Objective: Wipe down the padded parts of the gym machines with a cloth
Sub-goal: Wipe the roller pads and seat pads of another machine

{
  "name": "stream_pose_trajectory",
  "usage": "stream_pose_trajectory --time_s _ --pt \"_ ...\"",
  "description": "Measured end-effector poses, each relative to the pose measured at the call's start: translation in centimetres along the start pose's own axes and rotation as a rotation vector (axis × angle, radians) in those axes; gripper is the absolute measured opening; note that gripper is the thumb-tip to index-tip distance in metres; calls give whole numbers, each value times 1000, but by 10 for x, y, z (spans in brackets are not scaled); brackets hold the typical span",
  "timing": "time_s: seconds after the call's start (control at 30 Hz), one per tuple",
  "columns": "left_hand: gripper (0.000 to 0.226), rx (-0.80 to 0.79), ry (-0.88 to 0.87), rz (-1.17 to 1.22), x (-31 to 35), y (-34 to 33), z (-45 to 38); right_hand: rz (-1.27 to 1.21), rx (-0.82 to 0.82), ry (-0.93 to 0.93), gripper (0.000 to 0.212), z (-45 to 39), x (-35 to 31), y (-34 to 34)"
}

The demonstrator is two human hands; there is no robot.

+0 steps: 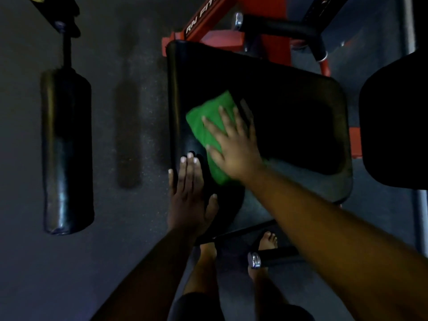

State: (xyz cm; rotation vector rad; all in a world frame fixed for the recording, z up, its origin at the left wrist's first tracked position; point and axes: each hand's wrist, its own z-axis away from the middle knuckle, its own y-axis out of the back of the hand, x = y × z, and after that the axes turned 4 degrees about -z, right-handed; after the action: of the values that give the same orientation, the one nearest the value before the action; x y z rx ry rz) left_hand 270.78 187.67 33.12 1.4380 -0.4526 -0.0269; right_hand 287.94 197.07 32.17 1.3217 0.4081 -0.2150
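On the far left hangs a black roller pad [67,149] on its arm, well apart from where you work and, by my judgement, not yet wiped. Your left hand [191,193] lies flat on the near left edge of the black seat pad [289,126], fingers straight and close together, steadying it. Just right of it, your right hand [231,144] presses the folded green cloth [208,121] onto the seat's left half, fingers spread over it. You are mid-wipe on this seat, I judge; next, sweep the cloth rightward over the dark remainder. The red frame [201,17] and a black handle bar [278,26] stand beyond the far edge, a second dark pad [398,121] at the right, and a chrome-capped bar [273,257] near your feet; mind them.
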Motion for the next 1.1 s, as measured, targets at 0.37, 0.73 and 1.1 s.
stream_pose_trajectory --time_s 0.37,0.73,1.1 --pt "86 -20 -15 4 1 -2 1 10 7 47 69 146 24 -29" --pt "88 -124 6 -205 3 0 -3 -156 136 -659 64 143 27 -22" --pt "102 -303 239 257 91 112 65 -439 104 -120 54 204 -33 77"
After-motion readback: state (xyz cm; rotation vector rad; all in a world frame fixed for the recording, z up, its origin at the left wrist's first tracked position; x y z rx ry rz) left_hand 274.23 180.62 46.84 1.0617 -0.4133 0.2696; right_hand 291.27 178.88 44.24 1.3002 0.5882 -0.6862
